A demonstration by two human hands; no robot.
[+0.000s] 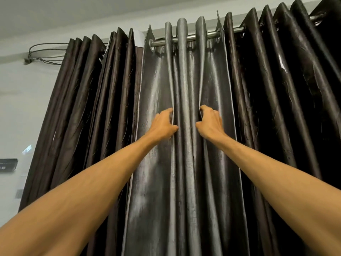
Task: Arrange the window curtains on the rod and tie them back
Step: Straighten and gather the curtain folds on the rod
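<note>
My left fingers (168, 112) are curled into a pleat of the grey curtain (156, 163), with the thumb closing on the same fold from below, so my left hand (163, 124) grips that pleat. My right fingers (203, 109) are hooked the same way round the next pleat over, thumb tucked beneath, and my right hand (210, 122) holds it. One rounded fold of the cloth stands between the two hands, which are level with each other and near together. Both forearms reach up and away from me, bare to the edge of the view.

The grey curtain hangs in the middle, far from me and high, threaded by its eyelets on the metal rod (193, 36). The left brown curtain (83, 108) is bunched tight just beside it, and the right brown curtain (276, 108) is gathered in deep folds on the other side. Further left, a loop of cables (42, 52) is fixed to the white wall (18, 117).
</note>
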